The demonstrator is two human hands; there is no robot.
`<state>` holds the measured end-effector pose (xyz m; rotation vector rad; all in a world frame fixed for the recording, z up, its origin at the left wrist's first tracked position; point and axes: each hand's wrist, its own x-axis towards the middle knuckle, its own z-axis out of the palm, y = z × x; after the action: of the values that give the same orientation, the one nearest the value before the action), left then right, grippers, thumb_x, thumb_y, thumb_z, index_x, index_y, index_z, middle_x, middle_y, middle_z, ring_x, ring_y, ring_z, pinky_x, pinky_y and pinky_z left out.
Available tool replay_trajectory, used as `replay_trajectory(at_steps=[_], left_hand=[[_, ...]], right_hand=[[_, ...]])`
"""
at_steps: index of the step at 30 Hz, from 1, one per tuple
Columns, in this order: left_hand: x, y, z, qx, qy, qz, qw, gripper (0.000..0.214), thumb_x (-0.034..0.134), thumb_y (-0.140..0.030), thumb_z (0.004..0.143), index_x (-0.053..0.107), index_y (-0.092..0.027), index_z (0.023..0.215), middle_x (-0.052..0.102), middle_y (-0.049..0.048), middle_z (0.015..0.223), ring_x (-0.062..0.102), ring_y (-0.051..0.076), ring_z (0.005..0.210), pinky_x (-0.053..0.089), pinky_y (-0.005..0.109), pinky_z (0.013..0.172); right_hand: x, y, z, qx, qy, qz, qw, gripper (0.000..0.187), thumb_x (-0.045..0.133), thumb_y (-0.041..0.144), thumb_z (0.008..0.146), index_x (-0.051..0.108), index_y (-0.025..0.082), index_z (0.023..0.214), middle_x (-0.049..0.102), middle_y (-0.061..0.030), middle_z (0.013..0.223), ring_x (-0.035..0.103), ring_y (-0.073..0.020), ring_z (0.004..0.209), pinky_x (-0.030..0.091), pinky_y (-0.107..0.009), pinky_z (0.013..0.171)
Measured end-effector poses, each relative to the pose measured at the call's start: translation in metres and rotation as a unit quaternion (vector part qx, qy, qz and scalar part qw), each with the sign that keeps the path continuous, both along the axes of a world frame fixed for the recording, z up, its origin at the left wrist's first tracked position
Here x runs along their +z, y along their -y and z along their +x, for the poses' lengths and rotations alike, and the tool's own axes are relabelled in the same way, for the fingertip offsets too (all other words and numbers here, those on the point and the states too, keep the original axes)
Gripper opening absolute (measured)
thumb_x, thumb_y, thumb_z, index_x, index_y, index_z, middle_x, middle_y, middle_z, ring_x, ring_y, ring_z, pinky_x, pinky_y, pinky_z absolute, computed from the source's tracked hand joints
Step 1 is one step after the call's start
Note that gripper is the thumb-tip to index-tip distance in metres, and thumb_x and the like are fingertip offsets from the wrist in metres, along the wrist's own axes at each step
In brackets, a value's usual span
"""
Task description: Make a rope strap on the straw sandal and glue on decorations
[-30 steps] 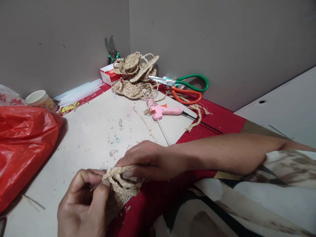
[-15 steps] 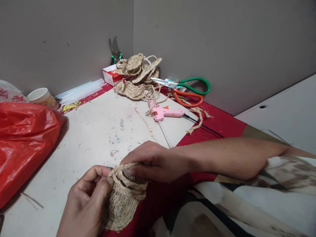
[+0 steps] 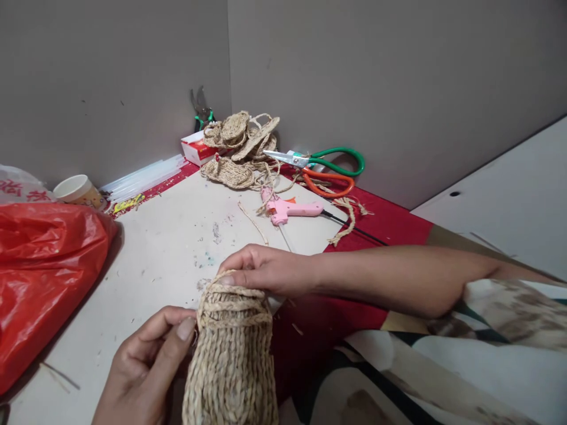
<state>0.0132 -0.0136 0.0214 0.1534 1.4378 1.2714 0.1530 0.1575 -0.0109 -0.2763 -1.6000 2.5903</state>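
Observation:
A straw sandal [image 3: 233, 366] of braided cord is in front of me at the bottom centre, its woven sole facing up and its near end cut off by the frame. Several cord strands cross its far end. My right hand [image 3: 266, 268] grips that far end, thumb on top and fingers behind. At the sandal's left edge, the thumb and forefinger of my left hand [image 3: 150, 360] are pinched together beside the cross strands. Exactly what lies between these fingertips is hidden.
Beyond my hands lie a pink glue gun [image 3: 295, 208], scissors [image 3: 328, 167] with green and orange handles and a pile of woven straw pieces [image 3: 234, 147]. Pruning shears [image 3: 201, 109], clear glue sticks [image 3: 146, 177], a paper cup [image 3: 80, 192] and a red plastic bag [image 3: 53, 277] are further left.
The sandal has turned so its sole faces me more fully and its far end is higher. My right hand has shifted along with it; my left hand has dropped slightly to its edge.

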Motion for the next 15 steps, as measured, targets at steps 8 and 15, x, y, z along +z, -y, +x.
replay_trajectory(at_steps=[8,15], left_hand=[[-0.002,-0.006,0.0,-0.027,0.071,0.034,0.997,0.027,0.087,-0.031,0.063,0.065,-0.018,0.072,0.059,-0.002,0.055,0.05,0.007,0.046,0.038,0.018,0.048],[-0.001,-0.008,0.005,-0.05,0.033,0.053,0.997,0.029,0.088,-0.028,0.06,0.063,-0.017,0.07,0.06,-0.0015,0.059,0.052,0.008,0.051,0.041,0.018,0.052]], right_hand=[[-0.011,0.001,-0.004,0.016,-0.02,-0.073,0.997,0.042,0.077,0.047,0.074,0.069,0.008,0.087,0.066,0.0006,0.068,0.059,-0.0058,0.064,0.046,-0.019,0.077],[-0.013,0.002,-0.005,0.03,-0.017,-0.068,0.997,0.043,0.077,0.048,0.074,0.069,0.008,0.087,0.065,0.0,0.069,0.059,-0.0074,0.067,0.044,-0.02,0.074]])
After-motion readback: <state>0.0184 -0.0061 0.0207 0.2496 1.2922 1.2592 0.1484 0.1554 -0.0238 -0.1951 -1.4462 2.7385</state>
